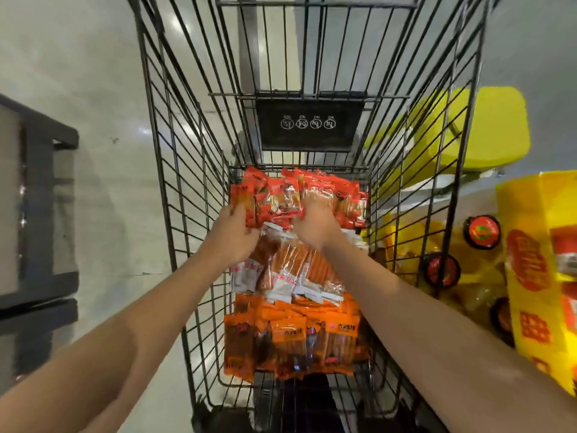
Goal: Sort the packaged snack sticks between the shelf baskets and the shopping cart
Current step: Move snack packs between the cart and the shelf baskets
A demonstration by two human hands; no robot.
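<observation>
Red snack packs (282,200) heaped at the shopping cart's (175,170) far end: light, crinkly, slippery film, best gathered in bunches from both sides. Left hand (232,237) and right hand (315,225) have fingers curled around a bundle. Clear packs (287,273) mid-cart, orange packs (293,339) nearest.

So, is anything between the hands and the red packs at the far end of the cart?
Nothing visible. The left hand and right hand already grip the red packs from both sides. The white-labelled packs lie under the wrists, not in the way. The cart is open above.
</observation>
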